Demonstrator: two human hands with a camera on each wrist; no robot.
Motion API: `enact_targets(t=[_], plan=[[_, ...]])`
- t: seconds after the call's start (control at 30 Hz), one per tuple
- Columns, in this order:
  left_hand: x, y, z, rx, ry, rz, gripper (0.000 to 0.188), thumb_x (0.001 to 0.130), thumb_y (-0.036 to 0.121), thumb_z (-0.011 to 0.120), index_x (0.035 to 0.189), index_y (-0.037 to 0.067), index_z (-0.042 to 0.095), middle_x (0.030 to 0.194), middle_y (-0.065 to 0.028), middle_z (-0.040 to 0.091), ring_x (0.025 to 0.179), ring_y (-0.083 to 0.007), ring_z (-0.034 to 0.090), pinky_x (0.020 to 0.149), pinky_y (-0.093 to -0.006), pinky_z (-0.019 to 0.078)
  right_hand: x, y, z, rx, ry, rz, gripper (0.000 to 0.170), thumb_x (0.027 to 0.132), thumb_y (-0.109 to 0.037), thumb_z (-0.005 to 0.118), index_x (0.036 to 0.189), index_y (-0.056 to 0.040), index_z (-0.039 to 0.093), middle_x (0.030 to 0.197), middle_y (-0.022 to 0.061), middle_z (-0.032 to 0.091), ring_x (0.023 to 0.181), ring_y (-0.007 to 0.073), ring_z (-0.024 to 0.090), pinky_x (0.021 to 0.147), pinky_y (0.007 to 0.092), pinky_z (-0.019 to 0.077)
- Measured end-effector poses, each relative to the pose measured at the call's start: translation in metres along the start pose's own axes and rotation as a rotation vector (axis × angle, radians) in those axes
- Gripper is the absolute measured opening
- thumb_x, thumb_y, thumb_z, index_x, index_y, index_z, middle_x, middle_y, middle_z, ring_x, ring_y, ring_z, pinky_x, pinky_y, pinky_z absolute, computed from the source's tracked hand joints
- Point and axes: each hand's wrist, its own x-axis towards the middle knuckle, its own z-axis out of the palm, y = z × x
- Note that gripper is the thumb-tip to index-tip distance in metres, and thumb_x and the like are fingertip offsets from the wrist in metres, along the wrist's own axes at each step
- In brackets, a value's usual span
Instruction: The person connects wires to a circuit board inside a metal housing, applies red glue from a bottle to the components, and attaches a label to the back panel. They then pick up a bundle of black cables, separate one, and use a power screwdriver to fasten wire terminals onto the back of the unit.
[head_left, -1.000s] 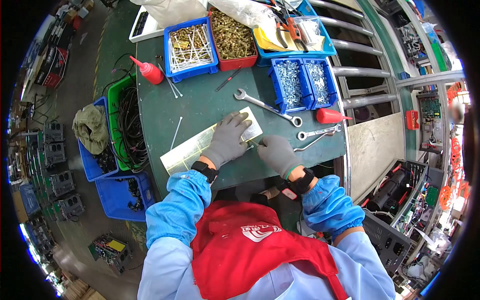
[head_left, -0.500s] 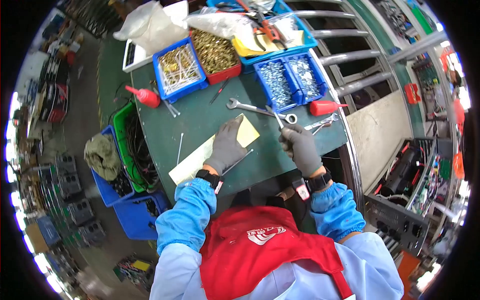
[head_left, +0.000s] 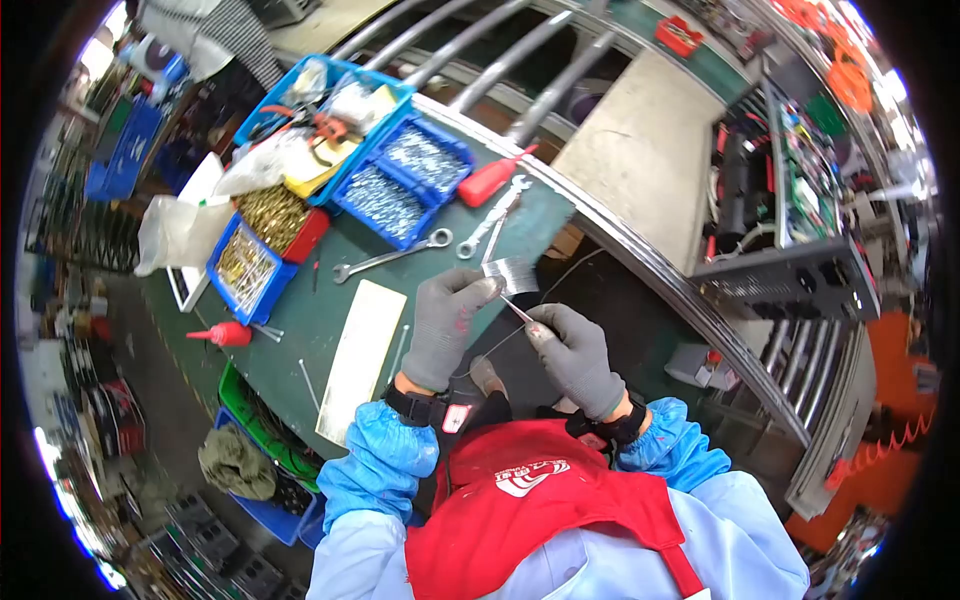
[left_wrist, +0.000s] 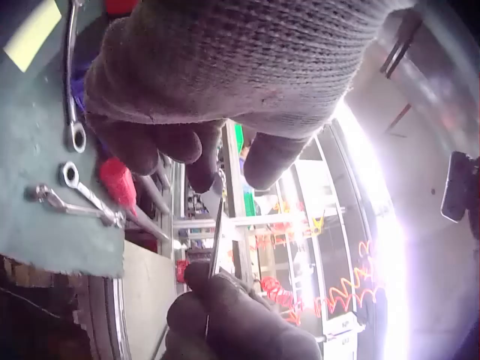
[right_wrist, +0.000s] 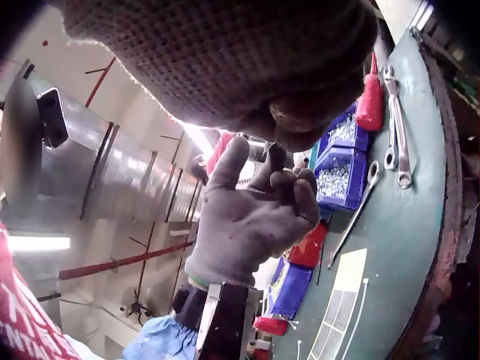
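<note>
Left fingers [left_wrist: 180,142] off one sheet [head_left: 362,355]

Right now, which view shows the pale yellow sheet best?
Head: nearly the whole sheet shows. Left wrist catches only one end, upper left; right wrist shows its grey boxes, but the frame's bottom edge cuts it off.

Thin silver metal rod [head_left: 517,311]: rear end hidden in the grey-gloved right hand [head_left: 577,360]; can't tell if its tip touches the grey-gloved left hand [head_left: 442,325]. Silver striped object [head_left: 515,275] just past the left fingertips: blurred, can't identify. Long cream paper sheet [right_wrist: 339,311] beside the left fingers: cut by right wrist view's bottom edge, print unreadable. Left wrist view's top edge crops the left hand.
</note>
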Motion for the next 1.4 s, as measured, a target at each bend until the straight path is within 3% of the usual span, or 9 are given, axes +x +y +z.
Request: enact_targets(t=[0.13,0.23,0.27,0.4,0.5,0.63,0.87,0.97,1.4], plan=[[-0.012,0.016,0.059,0.209,-0.018,0.123,0.024,0.084,0.017,0.068,0.084,-0.008,0.071,0.073,-0.0063,0.067,0.070,-0.0090,0.056,0.065,-0.0275,0.0443,-0.036,0.032,-0.057,-0.182,0.008,0.059,0.022,0.092,-0.016,0.058,0.110,-0.0061,0.064,0.097,0.0211,0.067,0.091,0.0408,0.065,0.077,0.0448,0.0518],[-0.018,0.015,0.112,0.268,-0.051,0.247,0.018,0.081,0.014,0.072,0.081,-0.004,0.071,0.070,-0.0109,0.066,0.068,-0.0162,0.060,0.062,-0.0332,0.0459,-0.061,0.033,-0.123,0.152,0.145,0.339,0.024,0.090,-0.020,0.064,0.106,-0.0028,0.063,0.083,0.0153,0.065,0.080,0.0280,0.065,0.074,0.0393,0.0520],[-0.023,0.019,0.132,0.378,-0.077,0.320,0.015,0.079,0.013,0.072,0.079,-0.002,0.071,0.071,-0.0126,0.066,0.070,-0.0211,0.062,0.066,-0.0353,0.0472,-0.068,0.064,-0.136,0.074,0.272,0.139,0.037,0.085,-0.028,0.072,0.108,-0.0016,0.063,0.084,0.0124,0.062,0.080,0.0212,0.062,0.073,0.0355,0.0514],[-0.047,0.023,0.216,0.506,-0.221,0.531,0.012,0.078,0.012,0.071,0.078,0.000,0.072,0.071,-0.0121,0.063,0.071,-0.0242,0.059,0.068,-0.0361,0.0465,-0.105,0.028,-0.201,-0.054,0.476,0.140,0.053,0.076,-0.039,0.080,0.109,0.0002,0.064,0.094,0.0130,0.063,0.083,0.0224,0.063,0.076,0.0350,0.0514],[-0.070,0.027,0.272,0.490,-0.296,0.514,0.012,0.077,0.013,0.071,0.078,0.000,0.072,0.070,-0.0114,0.061,0.069,-0.0250,0.057,0.068,-0.0362,0.0455,-0.127,0.055,-0.238,0.034,0.535,0.131,0.045,0.078,-0.034,0.079,0.101,0.0026,0.066,0.095,0.0135,0.063,0.084,0.0244,0.063,0.077,0.0353,0.0517],[-0.089,0.027,0.331,0.473,-0.392,0.533,0.013,0.078,0.014,0.072,0.079,0.001,0.072,0.069,-0.0101,0.059,0.069,-0.0237,0.055,0.067,-0.0353,0.0446,-0.163,0.070,-0.294,0.341,0.530,0.213,0.023,0.086,-0.021,0.071,0.093,0.0005,0.069,0.077,0.0040,0.063,0.071,0.0101,0.059,0.064,0.0271,0.0484],[-0.080,0.014,0.426,0.337,-0.543,0.529,0.021,0.082,0.020,0.073,0.085,0.000,0.072,0.073,-0.0096,0.059,0.072,-0.0207,0.056,0.067,-0.0323,0.0445,-0.187,0.113,-0.384,0.306,0.595,0.076,0.017,0.087,-0.016,0.070,0.087,0.0002,0.067,0.071,0.0005,0.061,0.065,0.0055,0.054,0.059,0.0253,0.0446],[-0.062,0.011,0.472,0.273,-0.517,0.605,0.022,0.083,0.019,0.074,0.089,-0.002,0.072,0.078,-0.0100,0.064,0.073,-0.0185,0.058,0.068,-0.0313,0.0453,-0.170,0.143,-0.425,0.021,0.744,-0.179,0.016,0.086,-0.015,0.071,0.089,0.0003,0.068,0.070,0.0016,0.062,0.064,0.0058,0.055,0.058,0.0250,0.0450],[-0.029,-0.006,0.553,0.066,-0.200,0.701,0.024,0.086,0.019,0.077,0.080,-0.003,0.068,0.063,-0.0006,0.058,0.061,-0.0065,0.048,0.055,-0.0250,0.0391,-0.104,0.176,-0.468,0.060,0.932,-0.329,0.019,0.084,-0.014,0.074,0.093,0.0022,0.070,0.076,0.0086,0.065,0.066,0.0125,0.064,0.062,0.0262,0.0510]])
